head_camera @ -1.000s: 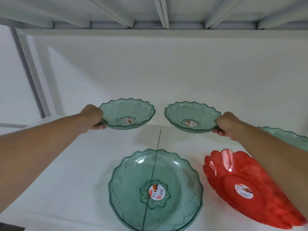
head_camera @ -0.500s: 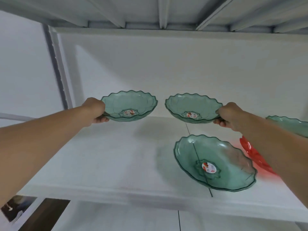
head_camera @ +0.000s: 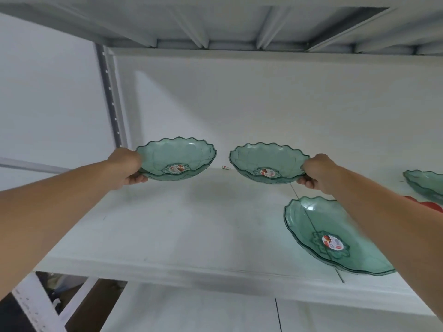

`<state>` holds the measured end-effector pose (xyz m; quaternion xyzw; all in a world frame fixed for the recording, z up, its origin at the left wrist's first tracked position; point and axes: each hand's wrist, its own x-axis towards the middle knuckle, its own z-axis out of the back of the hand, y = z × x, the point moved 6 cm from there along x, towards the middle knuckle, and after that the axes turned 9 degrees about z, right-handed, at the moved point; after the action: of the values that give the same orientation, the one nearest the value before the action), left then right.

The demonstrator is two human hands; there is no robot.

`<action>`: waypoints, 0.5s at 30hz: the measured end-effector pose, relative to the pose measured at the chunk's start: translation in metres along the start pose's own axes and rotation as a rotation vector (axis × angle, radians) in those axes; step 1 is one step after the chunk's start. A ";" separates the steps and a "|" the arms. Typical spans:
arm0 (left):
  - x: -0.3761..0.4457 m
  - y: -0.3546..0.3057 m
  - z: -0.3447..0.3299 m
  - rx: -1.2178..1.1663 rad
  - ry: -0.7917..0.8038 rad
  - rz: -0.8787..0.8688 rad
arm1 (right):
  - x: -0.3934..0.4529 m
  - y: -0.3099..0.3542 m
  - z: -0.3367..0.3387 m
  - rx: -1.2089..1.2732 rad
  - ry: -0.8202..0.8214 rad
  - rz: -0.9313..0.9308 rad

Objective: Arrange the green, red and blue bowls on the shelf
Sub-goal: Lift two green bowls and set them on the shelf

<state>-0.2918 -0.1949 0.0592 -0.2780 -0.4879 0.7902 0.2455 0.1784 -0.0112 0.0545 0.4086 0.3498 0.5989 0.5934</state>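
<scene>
Green bowls (head_camera: 177,159) (head_camera: 268,162) are hanging over the shelf (head_camera: 191,231), left hand (head_camera: 125,168) and right hand (head_camera: 317,172) each pinching a rim closed; placement step, next lowering both level.

light: bright, even | shadows: soft, faint | blur: slight | edges: wide-angle bending

Two held bowls sit side by side above the shelf (head_camera: 191,236): the left bowl (head_camera: 177,159) at 10 o'clock, the right bowl (head_camera: 268,164) just beside it at 12. A larger bowl (head_camera: 318,233) lies on the shelf at 4 o'clock, nearer the front edge. Another bowl (head_camera: 424,185) lies behind it at 3 o'clock.
</scene>
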 end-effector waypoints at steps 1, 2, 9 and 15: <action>0.003 0.002 0.004 -0.006 -0.008 0.003 | 0.003 0.000 -0.004 0.009 0.005 0.002; 0.005 0.004 0.008 -0.013 -0.018 0.002 | 0.007 0.000 -0.009 0.016 0.004 0.002; 0.031 0.013 0.029 -0.036 -0.026 0.020 | 0.021 0.002 -0.066 0.040 0.005 -0.038; 0.091 0.013 0.031 -0.083 0.011 0.050 | 0.024 0.008 -0.113 0.025 -0.044 -0.109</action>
<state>-0.3804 -0.1599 0.0406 -0.3045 -0.5119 0.7735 0.2167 0.0736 0.0201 0.0153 0.4092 0.3659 0.5521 0.6276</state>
